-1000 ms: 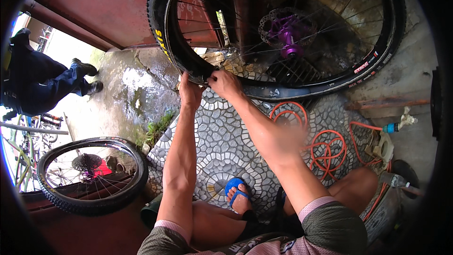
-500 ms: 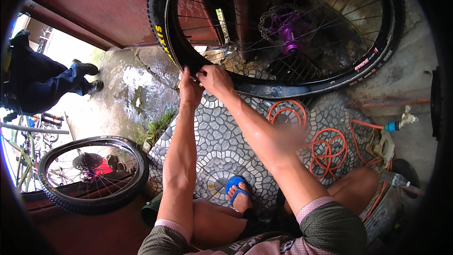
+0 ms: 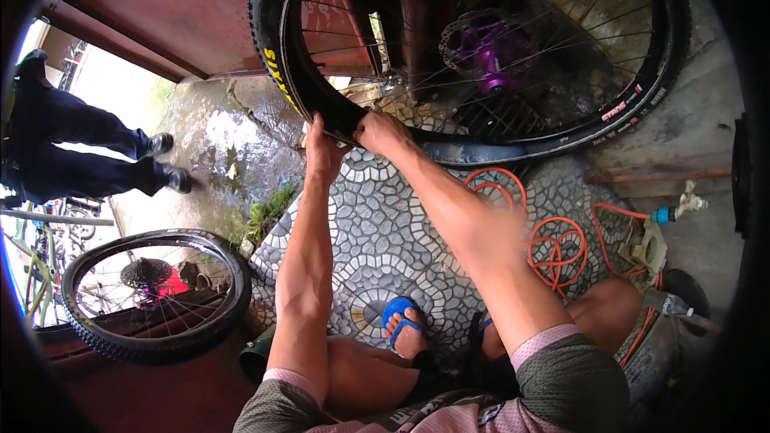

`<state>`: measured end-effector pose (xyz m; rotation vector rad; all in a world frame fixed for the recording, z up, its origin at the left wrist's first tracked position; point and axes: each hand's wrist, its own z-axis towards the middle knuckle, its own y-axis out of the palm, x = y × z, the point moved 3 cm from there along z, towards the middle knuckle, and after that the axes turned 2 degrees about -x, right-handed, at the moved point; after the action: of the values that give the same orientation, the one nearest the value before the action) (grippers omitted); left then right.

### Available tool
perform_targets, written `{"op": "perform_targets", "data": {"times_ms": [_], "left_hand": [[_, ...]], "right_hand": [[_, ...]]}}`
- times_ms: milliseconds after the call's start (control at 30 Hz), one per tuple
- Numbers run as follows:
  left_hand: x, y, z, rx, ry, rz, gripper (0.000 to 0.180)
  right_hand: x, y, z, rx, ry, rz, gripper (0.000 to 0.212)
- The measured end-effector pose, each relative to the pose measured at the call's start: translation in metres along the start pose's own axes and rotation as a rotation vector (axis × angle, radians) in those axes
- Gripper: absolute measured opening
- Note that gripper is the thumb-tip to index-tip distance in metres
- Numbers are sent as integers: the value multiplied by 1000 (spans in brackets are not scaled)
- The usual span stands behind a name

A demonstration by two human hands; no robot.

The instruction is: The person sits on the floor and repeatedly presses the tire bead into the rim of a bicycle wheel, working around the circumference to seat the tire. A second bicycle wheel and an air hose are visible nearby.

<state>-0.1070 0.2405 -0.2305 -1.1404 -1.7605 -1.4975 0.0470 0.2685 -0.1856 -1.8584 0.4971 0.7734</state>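
Note:
A bicycle wheel with a purple hub [image 3: 491, 62] stands in front of me, its black tyre [image 3: 267, 26] partly pulled off the rim along the lower left. My left hand [image 3: 322, 151] grips the tyre's lower left edge, thumb up and fingers behind it. Just right of it, my right hand [image 3: 383, 135] is closed on the same tyre at the rim side; its fingertips are partly hidden. Between the two hands the tyre wall spreads away from the black rim [image 3: 513, 149].
Another wheel with a cassette [image 3: 146, 274] lies at left. A person in dark trousers [image 3: 88, 132] stands beyond it. Orange hose [image 3: 556, 252] coils over pebble paving [image 3: 377, 248], reaching a tap [image 3: 688, 202] at right. A red metal panel [image 3: 172, 8] rises behind.
My right hand has slid a little to the right along the tyre, widening the space between my hands. My left hand stays put. The person's legs at left have shifted stance.

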Motion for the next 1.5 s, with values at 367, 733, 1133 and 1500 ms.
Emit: {"op": "perform_targets", "data": {"times_ms": [367,733,1133,1500], "left_hand": [[-5,3,0,29,-5,-17,78],[-4,0,-1,38,-2,4,80],[-6,-8,-1,-8,-20,-17,82],[-8,-8,-5,102,-9,22,80]], "right_hand": [[19,9,8,74,-25,-26,30],[12,15,20,152,-72,61,29],[1,10,19,-32,-35,189,26],[20,20,-1,167,15,183,27]]}}
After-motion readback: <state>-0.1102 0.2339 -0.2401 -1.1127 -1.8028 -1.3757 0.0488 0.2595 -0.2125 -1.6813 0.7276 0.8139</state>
